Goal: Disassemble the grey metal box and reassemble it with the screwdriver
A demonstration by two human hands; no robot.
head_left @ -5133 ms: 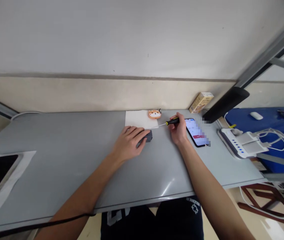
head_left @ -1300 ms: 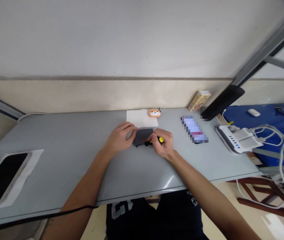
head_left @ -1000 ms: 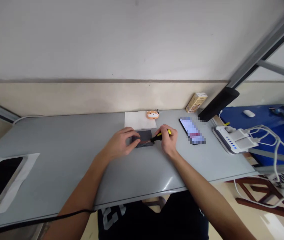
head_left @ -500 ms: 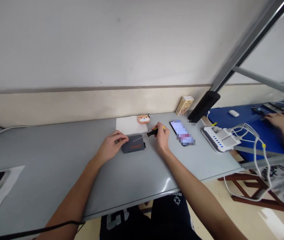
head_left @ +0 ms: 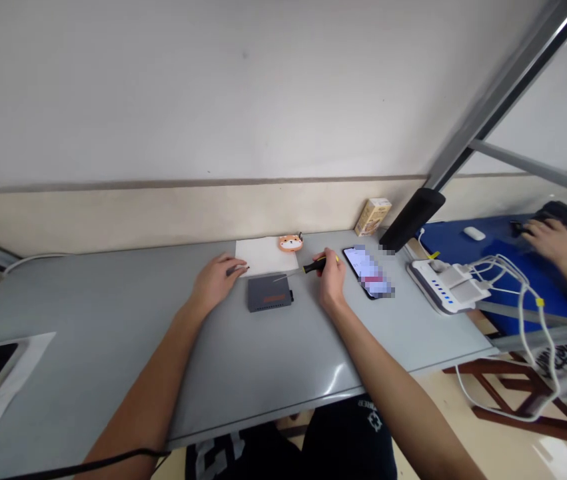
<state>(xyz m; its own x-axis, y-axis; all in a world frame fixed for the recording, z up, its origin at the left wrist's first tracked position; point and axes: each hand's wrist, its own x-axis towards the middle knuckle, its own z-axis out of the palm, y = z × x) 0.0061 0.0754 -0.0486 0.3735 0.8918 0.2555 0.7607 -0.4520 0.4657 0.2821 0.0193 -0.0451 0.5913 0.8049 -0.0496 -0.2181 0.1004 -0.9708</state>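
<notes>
My right hand (head_left: pixel 332 279) is closed around the black and yellow handle of a screwdriver (head_left: pixel 313 266). The screwdriver's thin shaft points left over the top of a flat dark grey box (head_left: pixel 269 293); whether the tip touches it I cannot tell. The box lies on the grey table and has reddish marking on its face. My left hand (head_left: pixel 214 283) is at the box's upper left, by the edge of a white paper sheet (head_left: pixel 258 253). Its fingers are pinched together, with a tiny dark spot at their tips that is too small to name.
An orange animal-face case (head_left: pixel 290 243) sits on the paper. To the right are a phone (head_left: pixel 367 273), a small carton (head_left: pixel 373 217), a black cylinder (head_left: pixel 413 219) and a white power strip (head_left: pixel 446 287) with cables. Another person's hand (head_left: pixel 550 239) rests over the blue table.
My left hand has moved off the box's upper left corner, leftward to the paper's edge. My right hand still holds the screwdriver over the box. The view has shifted slightly.
</notes>
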